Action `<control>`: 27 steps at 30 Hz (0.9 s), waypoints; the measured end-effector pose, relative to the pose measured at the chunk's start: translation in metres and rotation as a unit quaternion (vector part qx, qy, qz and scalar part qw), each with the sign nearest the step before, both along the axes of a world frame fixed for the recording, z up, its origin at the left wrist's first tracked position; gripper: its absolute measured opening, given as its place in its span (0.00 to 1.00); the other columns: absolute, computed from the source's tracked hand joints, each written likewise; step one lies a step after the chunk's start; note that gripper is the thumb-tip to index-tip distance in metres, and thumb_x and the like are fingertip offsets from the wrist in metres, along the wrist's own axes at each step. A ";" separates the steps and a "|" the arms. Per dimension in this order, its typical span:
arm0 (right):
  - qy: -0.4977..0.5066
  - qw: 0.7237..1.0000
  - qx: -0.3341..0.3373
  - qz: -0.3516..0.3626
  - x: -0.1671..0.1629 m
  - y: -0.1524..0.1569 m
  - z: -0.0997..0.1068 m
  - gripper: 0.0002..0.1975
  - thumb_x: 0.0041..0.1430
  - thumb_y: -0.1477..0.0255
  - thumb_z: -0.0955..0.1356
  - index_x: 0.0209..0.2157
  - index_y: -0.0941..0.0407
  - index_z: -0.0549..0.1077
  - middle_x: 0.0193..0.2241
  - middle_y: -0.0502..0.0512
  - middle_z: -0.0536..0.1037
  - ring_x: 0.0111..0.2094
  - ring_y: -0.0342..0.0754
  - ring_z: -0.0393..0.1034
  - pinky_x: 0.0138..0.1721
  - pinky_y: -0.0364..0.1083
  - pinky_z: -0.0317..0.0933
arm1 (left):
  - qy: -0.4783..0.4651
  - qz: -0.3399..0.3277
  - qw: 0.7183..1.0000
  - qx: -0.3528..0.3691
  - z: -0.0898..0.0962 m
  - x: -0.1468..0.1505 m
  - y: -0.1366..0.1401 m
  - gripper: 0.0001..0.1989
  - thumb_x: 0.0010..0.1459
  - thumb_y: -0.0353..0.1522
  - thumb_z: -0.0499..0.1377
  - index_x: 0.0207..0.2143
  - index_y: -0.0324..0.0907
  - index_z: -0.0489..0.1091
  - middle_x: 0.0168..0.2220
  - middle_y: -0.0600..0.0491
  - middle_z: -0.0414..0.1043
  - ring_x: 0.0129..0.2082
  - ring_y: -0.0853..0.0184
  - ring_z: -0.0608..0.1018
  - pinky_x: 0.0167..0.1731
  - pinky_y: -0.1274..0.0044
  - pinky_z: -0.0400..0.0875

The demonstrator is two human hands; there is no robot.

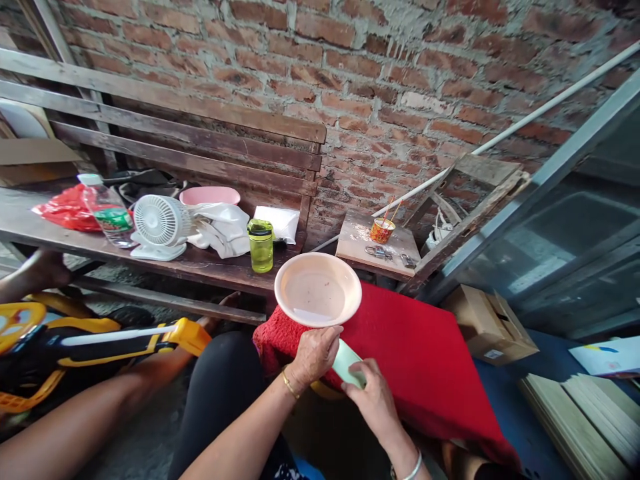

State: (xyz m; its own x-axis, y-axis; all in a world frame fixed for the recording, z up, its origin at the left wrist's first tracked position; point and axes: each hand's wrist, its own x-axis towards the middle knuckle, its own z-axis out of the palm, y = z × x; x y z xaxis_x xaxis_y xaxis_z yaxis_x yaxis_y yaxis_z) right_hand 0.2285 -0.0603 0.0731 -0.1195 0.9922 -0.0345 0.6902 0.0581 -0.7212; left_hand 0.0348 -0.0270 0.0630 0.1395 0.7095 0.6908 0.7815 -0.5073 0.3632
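Just below the basin, my left hand (316, 357), wearing a gold bracelet, has its fingers closed and curled at the upper end of a pale green object (347, 363). What those fingers hold, if anything, is hidden. My right hand (371, 395) grips the lower end of the green object, thumb on one side and fingers on the other. The object looks smooth and is tilted; its exact kind does not show. A pale pink basin (281, 300) with shallow water and small specks in it stands on the red cloth (410, 347), right beyond my hands.
On the wooden bench (220, 270) are a white fan (159, 223), a plastic bottle (107, 213), a red bag (67, 208) and a green drink bottle (261, 247). A small table (350, 250) bears a paper cup (383, 231). A cardboard box (487, 327) stands right; another person's leg (100, 413) and a yellow-black toy vehicle (90, 340) are left.
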 end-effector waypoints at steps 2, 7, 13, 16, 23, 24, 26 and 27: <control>-0.007 0.999 0.008 -0.035 0.031 0.001 -0.003 0.13 0.45 0.60 0.70 0.33 0.50 0.78 0.38 0.53 0.77 0.41 0.54 0.76 0.47 0.51 0.68 | 0.005 0.001 1.000 -0.004 -0.001 0.002 0.001 0.13 0.63 0.25 0.55 0.48 0.43 0.72 0.32 0.53 0.82 0.29 0.66 0.84 0.31 0.79 0.76; -0.068 0.959 0.021 -0.274 0.178 -0.013 -0.002 0.17 0.40 0.50 0.70 0.29 0.45 0.78 0.33 0.58 0.77 0.37 0.63 0.76 0.43 0.60 0.69 | 0.020 0.002 1.000 -0.022 -0.001 0.005 -0.001 0.14 0.63 0.25 0.55 0.48 0.44 0.73 0.34 0.52 0.82 0.31 0.66 0.84 0.33 0.78 0.77; -0.079 0.931 0.048 -0.354 0.221 -0.024 0.007 0.14 0.37 0.47 0.72 0.25 0.39 0.76 0.29 0.61 0.76 0.34 0.70 0.75 0.40 0.68 0.67 | 0.003 0.019 1.000 -0.001 0.001 -0.001 0.001 0.14 0.62 0.24 0.54 0.47 0.43 0.73 0.31 0.53 0.81 0.28 0.66 0.83 0.31 0.79 0.76; -0.016 0.970 0.050 -0.238 0.151 -0.007 0.010 0.14 0.39 0.52 0.72 0.26 0.45 0.77 0.35 0.63 0.78 0.39 0.68 0.76 0.43 0.64 0.69 | -0.006 0.031 0.999 0.013 0.003 -0.004 0.002 0.14 0.62 0.24 0.53 0.47 0.44 0.73 0.30 0.53 0.81 0.27 0.67 0.82 0.29 0.79 0.74; 0.046 0.997 0.031 0.057 -0.001 0.024 0.007 0.08 0.46 0.63 0.72 0.30 0.50 0.78 0.35 0.51 0.74 0.39 0.53 0.75 0.43 0.50 0.67 | -0.007 0.027 0.999 0.023 0.005 -0.006 -0.001 0.13 0.63 0.24 0.54 0.47 0.42 0.72 0.30 0.53 0.80 0.27 0.67 0.82 0.29 0.79 0.73; 0.049 0.996 0.030 0.069 -0.006 0.028 0.005 0.08 0.46 0.63 0.72 0.30 0.50 0.78 0.34 0.51 0.74 0.39 0.52 0.74 0.42 0.49 0.67 | -0.006 0.024 0.999 0.023 0.005 -0.006 -0.001 0.13 0.63 0.24 0.54 0.47 0.42 0.72 0.30 0.53 0.80 0.27 0.67 0.82 0.29 0.79 0.73; 0.055 0.997 0.030 0.054 -0.001 0.035 0.001 0.10 0.47 0.61 0.72 0.31 0.51 0.78 0.34 0.50 0.74 0.37 0.51 0.74 0.41 0.49 0.67 | -0.005 0.021 1.000 0.021 0.004 -0.006 -0.002 0.13 0.63 0.24 0.55 0.47 0.43 0.72 0.31 0.53 0.80 0.28 0.67 0.82 0.30 0.79 0.74; 0.055 0.998 0.031 0.027 0.008 0.039 -0.001 0.12 0.46 0.59 0.72 0.31 0.51 0.77 0.34 0.51 0.74 0.37 0.51 0.74 0.41 0.49 0.68 | -0.005 0.019 1.000 0.022 0.004 -0.005 -0.002 0.13 0.63 0.24 0.55 0.47 0.43 0.72 0.31 0.53 0.80 0.28 0.67 0.82 0.30 0.79 0.74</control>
